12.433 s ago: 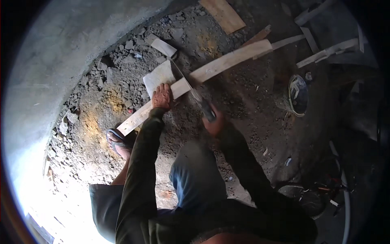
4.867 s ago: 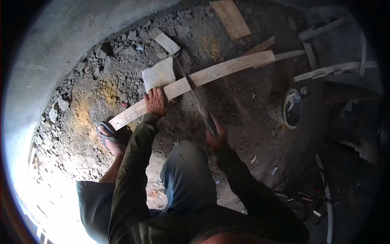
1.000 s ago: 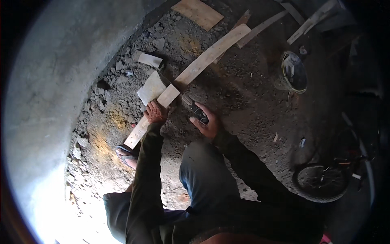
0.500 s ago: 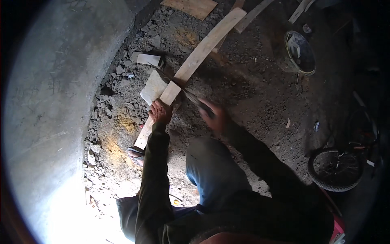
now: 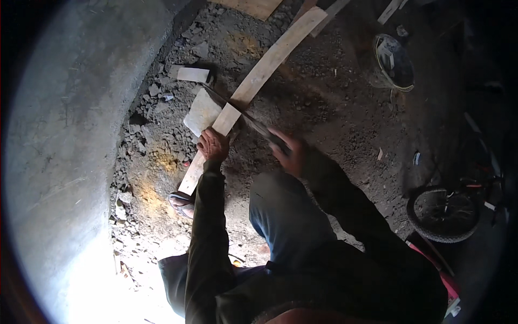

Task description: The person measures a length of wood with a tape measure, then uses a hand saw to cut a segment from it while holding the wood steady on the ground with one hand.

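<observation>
A long pale wooden plank runs slantwise from my sandalled foot to the upper middle. Clamped over its near part, my left hand has its fingers wrapped round the edge. My right hand is closed round the handle of a handsaw. The saw's dark blade lies across the plank just beyond my left hand, at a dark line in the wood. Under the plank there, a pale stone block sticks out to the left. A short wood offcut lies beyond the block.
A concrete wall or slab fills the left side. Rubble and loose soil cover the ground. A bucket stands at upper right, and a bicycle wheel is at lower right. More boards lie at the top.
My right hand has drawn slightly to the right with the saw, away from the plank. My left hand keeps its hold on the plank. The whole view has shifted a little.
</observation>
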A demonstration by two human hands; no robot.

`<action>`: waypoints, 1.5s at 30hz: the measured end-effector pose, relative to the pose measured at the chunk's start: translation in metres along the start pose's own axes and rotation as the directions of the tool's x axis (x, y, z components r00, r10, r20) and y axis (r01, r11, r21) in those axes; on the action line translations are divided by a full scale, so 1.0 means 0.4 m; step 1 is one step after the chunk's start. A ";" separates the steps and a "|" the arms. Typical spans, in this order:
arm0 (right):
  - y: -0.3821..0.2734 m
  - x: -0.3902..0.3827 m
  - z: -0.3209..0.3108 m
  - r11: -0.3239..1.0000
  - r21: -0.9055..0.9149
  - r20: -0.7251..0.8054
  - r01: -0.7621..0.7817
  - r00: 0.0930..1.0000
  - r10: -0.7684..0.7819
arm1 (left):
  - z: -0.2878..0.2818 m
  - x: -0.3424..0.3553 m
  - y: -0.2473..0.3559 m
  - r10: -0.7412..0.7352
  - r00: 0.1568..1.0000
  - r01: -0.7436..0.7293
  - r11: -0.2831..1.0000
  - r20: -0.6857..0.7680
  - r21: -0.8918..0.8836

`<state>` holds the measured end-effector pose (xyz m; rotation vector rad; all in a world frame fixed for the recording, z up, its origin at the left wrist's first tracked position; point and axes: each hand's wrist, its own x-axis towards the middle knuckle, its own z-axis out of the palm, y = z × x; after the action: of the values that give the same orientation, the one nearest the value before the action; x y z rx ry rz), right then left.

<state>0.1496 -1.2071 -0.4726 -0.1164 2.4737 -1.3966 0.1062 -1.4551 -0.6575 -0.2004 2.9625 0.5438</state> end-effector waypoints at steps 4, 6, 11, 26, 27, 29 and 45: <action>0.003 -0.257 -0.092 0.997 -0.063 -0.068 -0.054 0.996 0.050 | -0.005 -0.002 0.005 -0.021 1.000 0.021 1.000 -0.012 0.017; 0.036 -0.175 -0.059 0.997 -0.064 -0.098 0.048 0.994 -0.054 | -0.003 0.007 -0.011 -0.008 0.999 0.010 0.999 -0.049 0.042; 0.058 -0.023 -0.007 0.981 -0.139 -0.080 0.135 0.986 -0.147 | 0.026 -0.011 -0.004 -0.024 1.000 0.024 0.999 -0.002 0.036; -0.027 -0.141 -0.040 0.967 -0.045 -0.094 0.252 0.962 -0.256 | 0.001 -0.012 -0.060 -0.036 0.998 0.038 0.999 -0.049 0.031; -0.027 -0.133 -0.047 0.970 -0.006 -0.109 0.241 0.965 -0.241 | 0.007 -0.008 -0.037 -0.014 0.994 0.021 0.998 -0.110 0.055; 0.029 -0.056 -0.025 0.990 -0.041 -0.065 0.136 0.988 -0.138 | 0.017 0.007 -0.005 0.000 0.998 0.001 1.000 -0.059 0.014; 0.030 -0.042 -0.023 0.991 -0.090 -0.034 0.097 0.994 -0.100 | 0.021 0.003 -0.028 0.025 1.000 -0.026 0.999 -0.011 -0.037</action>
<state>0.1635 -1.1895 -0.4746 -0.2357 2.5941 -1.3400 0.1075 -1.4625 -0.6692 -0.1696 2.9707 0.6027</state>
